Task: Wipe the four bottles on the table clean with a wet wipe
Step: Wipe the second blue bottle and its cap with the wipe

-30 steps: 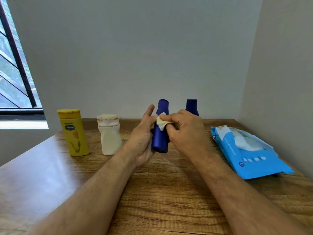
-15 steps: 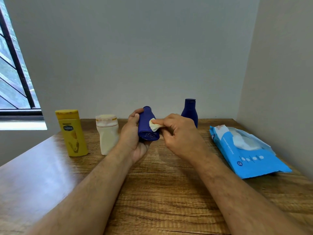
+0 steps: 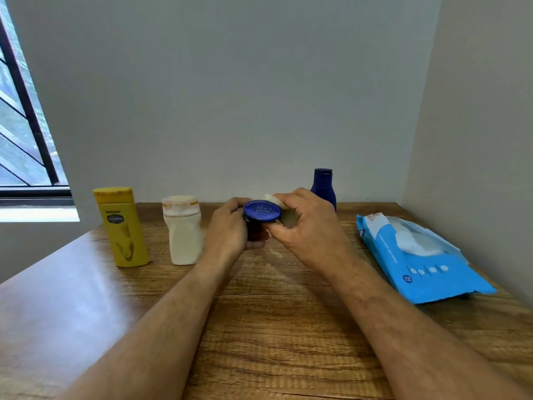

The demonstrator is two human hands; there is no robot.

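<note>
At far left on the wooden tabletop (image 3: 274, 327) stands a yellow bottle (image 3: 122, 226), upright, with a dark oval label reading "Vaseline". Just to its right stands a cream-white bottle (image 3: 184, 230) whose label cannot be read. Near the middle, the left hand (image 3: 230, 226) holds a dark blue bottle (image 3: 261, 212) above the tabletop, its fingers wrapped around the body and its round base turned toward the camera; the embossed marks there are too small to read. The right hand (image 3: 308, 226) pinches a small wet wipe (image 3: 274, 199) against the bottle's upper edge. Behind it stands a second dark blue bottle (image 3: 323, 187). At right lies an open blue wipes pack (image 3: 418, 261), its print illegible.
</note>
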